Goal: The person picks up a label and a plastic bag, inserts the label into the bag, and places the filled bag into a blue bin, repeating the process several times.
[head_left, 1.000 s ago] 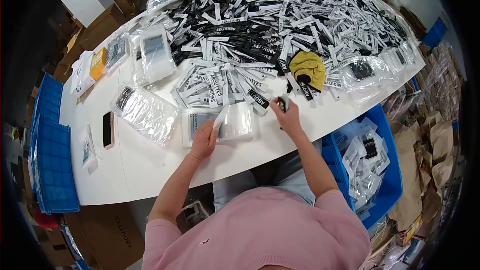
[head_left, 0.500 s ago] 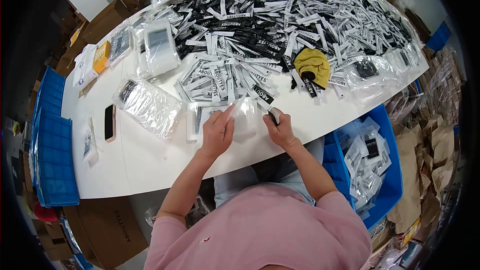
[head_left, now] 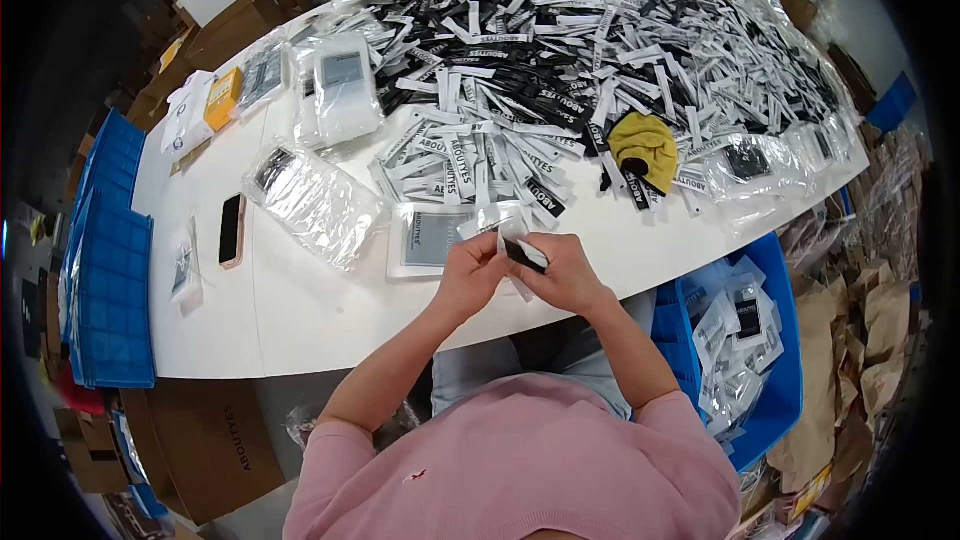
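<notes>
In front of my body, my left hand [head_left: 472, 275] pinches a small translucent plastic bag [head_left: 512, 230]. My right hand [head_left: 563, 275] is closed on a black-and-white label strip [head_left: 526, 256], its end held against the bag's opening. Both hands meet over the table's near edge. Just left of them lies a stack of frosted bags [head_left: 428, 240] with grey printed panels, partly covered by my left hand. Beyond my fingers, a loose heap of label strips [head_left: 460, 162] marked ABOUTYES spreads out.
A large pile of black and white strips [head_left: 600, 50] covers the far table. A yellow cloth item [head_left: 643, 152] lies at its edge. Left are a phone [head_left: 232, 230], wrapped bag packs [head_left: 318, 205] and blue bins [head_left: 112, 280]. A blue crate [head_left: 790, 340] of filled bags stands right.
My hands have come together from apart, bringing the label strip to the bag. The camera view has shifted slightly. Part of another person now shows at the far right of the table.
</notes>
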`<state>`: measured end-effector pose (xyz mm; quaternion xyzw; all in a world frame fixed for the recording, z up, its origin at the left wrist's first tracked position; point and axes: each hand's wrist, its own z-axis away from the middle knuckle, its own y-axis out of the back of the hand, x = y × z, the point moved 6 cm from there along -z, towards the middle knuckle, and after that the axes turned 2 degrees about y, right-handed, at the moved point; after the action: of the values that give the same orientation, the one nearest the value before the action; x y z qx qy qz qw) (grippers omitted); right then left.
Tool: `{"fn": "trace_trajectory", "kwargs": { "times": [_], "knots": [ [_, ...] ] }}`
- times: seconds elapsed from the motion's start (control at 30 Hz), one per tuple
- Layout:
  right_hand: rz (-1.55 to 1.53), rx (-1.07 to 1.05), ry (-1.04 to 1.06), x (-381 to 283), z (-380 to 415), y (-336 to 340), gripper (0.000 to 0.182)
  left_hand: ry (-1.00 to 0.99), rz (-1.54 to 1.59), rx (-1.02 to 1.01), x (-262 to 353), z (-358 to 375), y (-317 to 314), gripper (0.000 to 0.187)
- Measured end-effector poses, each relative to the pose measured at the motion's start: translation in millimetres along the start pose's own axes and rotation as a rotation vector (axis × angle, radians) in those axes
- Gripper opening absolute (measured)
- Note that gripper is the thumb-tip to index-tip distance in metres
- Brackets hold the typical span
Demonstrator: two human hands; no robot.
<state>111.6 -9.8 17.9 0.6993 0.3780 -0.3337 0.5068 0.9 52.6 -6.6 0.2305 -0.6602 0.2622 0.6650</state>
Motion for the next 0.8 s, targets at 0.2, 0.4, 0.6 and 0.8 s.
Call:
{"fn": "trace_trajectory", "kwargs": {
  "times": [0.2,0.4,0.6,0.8],
  "knots": [
    [-0.141,0.076,-0.078,15.8,-5.6,-1.1,0.010,0.035,0.043,0.062,13.3,-5.9,3.3,0.018],
    [0.229,0.177,0.252,-24.0,-1.2,-3.1,0.017,-0.101,-0.415,0.025,13.6,-18.0,11.1,0.019],
    [0.216,0.231,0.288,-27.7,-3.5,-6.7,0.017,-0.112,-0.450,0.076,15.5,-32.2,21.6,0.030],
    [0.389,0.365,0.263,-5.3,-9.0,15.2,0.019,-0.398,-0.722,0.280,50.1,-21.8,28.9,0.046]
  ]
}}
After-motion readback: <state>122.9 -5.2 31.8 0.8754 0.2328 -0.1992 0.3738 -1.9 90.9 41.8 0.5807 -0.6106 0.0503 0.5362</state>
